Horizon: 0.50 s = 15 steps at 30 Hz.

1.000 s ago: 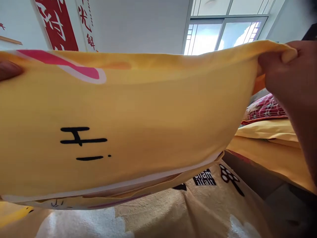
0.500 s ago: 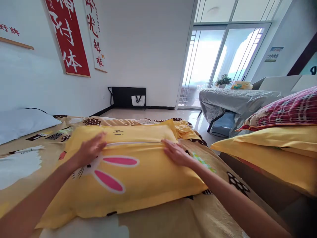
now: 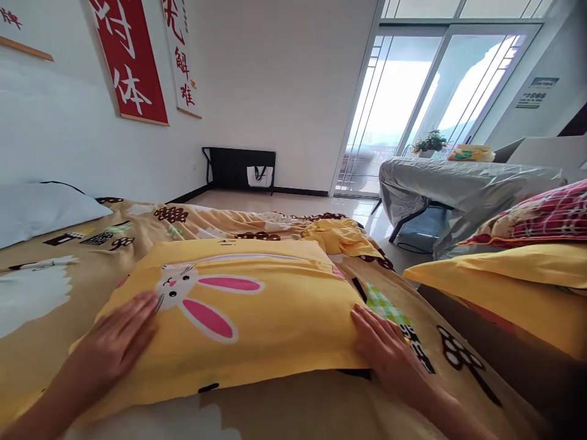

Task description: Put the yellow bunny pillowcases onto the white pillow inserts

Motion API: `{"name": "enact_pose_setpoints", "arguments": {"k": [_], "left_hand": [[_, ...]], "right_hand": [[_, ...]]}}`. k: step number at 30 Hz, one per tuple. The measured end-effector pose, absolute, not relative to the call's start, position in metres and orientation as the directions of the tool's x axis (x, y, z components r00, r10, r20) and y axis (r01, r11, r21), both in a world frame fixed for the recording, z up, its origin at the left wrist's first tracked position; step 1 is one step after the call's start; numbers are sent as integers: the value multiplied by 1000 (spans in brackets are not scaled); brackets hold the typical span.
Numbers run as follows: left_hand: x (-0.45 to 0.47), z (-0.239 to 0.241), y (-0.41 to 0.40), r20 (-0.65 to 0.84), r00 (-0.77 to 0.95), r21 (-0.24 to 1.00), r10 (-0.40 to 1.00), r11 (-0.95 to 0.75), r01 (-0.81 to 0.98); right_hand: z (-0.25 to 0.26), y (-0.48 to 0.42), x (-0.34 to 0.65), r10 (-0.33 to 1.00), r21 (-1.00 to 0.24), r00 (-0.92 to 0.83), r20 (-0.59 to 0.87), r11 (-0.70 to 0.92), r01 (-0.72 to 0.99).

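Note:
A yellow pillow (image 3: 284, 318) with a printed white rabbit and pink ears lies flat in front of me on the bed. My left hand (image 3: 117, 336) rests on the pillow's left part, by the rabbit's face, fingers stretched out. At the pillow's right end, near the front corner, my right hand (image 3: 385, 345) lies with its fingers extended against the edge. A patterned tan bedsheet (image 3: 293, 406) spreads underneath. Neither hand grips the pillow.
Crumpled yellow cloth (image 3: 342, 237) lies beyond the pillow. Yellow bedding (image 3: 504, 287) and a red plaid pillow (image 3: 541, 217) are stacked at the right. A white pillow (image 3: 46, 208) lies at the left. A plastic-covered table (image 3: 458, 180) stands near the glass door.
Both hands have come back toward me from the pillow's far part, the right one also moving outward to the right end. The rabbit's face, covered before, now shows. The view has tilted down.

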<state>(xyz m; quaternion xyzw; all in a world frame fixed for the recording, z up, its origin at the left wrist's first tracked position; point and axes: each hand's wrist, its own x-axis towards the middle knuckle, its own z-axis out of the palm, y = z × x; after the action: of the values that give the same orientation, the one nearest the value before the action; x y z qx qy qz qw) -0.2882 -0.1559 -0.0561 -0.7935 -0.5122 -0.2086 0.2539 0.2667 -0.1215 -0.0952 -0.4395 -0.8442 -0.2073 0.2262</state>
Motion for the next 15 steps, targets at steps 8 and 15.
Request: {"name": "enact_pose_setpoints", "arguments": {"k": [8, 15], "left_hand": [[-187, -85, -181, 638, 620, -411, 457, -479, 776], [-211, -94, -178, 686, 640, -442, 347, -499, 745]], "right_hand": [[-83, -134, 186, 259, 500, -718, 646, 567, 654], [-92, -126, 193, 188, 541, -735, 652, 563, 624]]}}
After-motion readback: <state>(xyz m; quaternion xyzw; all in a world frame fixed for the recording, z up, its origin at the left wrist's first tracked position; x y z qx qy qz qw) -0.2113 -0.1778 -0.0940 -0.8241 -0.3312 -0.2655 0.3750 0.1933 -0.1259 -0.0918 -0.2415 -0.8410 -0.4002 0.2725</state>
